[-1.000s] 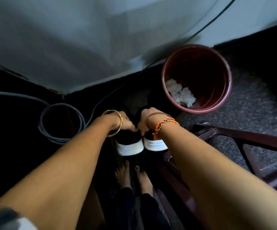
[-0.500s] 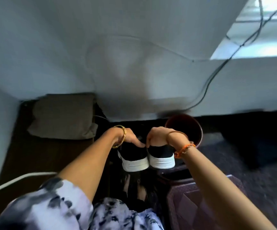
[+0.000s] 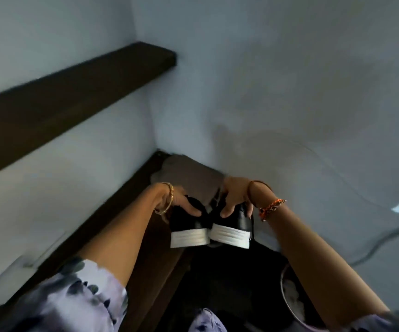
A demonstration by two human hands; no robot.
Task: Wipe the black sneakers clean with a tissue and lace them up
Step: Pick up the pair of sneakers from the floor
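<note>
Two black sneakers with thick white soles hang side by side in the air, heels toward me. My left hand (image 3: pixel 181 202) grips the collar of the left sneaker (image 3: pixel 189 226), thumb over the heel. My right hand (image 3: pixel 235 200) grips the collar of the right sneaker (image 3: pixel 235 224) the same way. A thin dark lace end dangles at the right sneaker's outer side. The toes and tongues are hidden behind my hands. No tissue is in either hand.
A dark wooden ledge (image 3: pixel 131 195) runs along the pale wall at left, with a grey-brown cushion (image 3: pixel 189 173) at its far corner. A dark shelf (image 3: pixel 74 92) juts out above. The bucket rim (image 3: pixel 287 295) with white tissue inside shows lower right. A cable (image 3: pixel 373 243) trails right.
I have lifted both sneakers off the floor and raised them higher, and my view has swung up and left toward the wall corner; the bucket has dropped to the lower right.
</note>
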